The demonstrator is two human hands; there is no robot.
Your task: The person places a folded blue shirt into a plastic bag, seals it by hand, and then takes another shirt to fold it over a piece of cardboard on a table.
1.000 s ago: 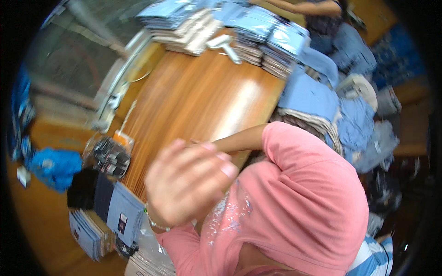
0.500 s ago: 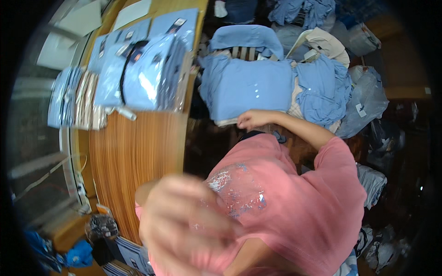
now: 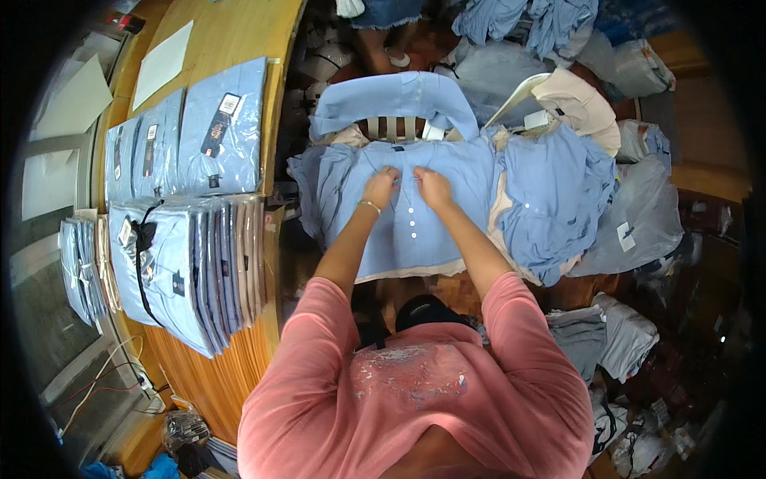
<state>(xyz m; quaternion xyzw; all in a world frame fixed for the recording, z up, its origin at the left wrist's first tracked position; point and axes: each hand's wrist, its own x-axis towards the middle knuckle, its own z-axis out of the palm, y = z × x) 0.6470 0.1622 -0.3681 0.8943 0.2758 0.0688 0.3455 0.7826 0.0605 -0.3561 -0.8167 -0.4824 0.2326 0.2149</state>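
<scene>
A light-blue buttoned shirt (image 3: 387, 239) lies spread out in front of me, its neck label at the far side and a row of pale buttons down the middle. My left hand (image 3: 381, 186) pinches the cloth just left of the button line. Opposite it, my right hand (image 3: 432, 188) is closed on the same shirt, a little right of that line. The fingertips of both hands are partly hidden. Beyond the shirt, another blue garment (image 3: 391, 100) hangs over a slatted chair back (image 3: 388, 128).
On the right lie a crumpled blue garment (image 3: 554, 203), a cream garment (image 3: 578, 108) and a clear plastic bag (image 3: 638, 211). A wooden table (image 3: 219, 375) at left bears bagged blue shirts (image 3: 219, 128) and a strapped stack (image 3: 167, 263). Another person's legs (image 3: 383, 48) show at the far side.
My left hand, blurred and close to the camera before, is now down on the shirt. My right hand has moved from the shirt's near edge to its middle. The view has shifted.
</scene>
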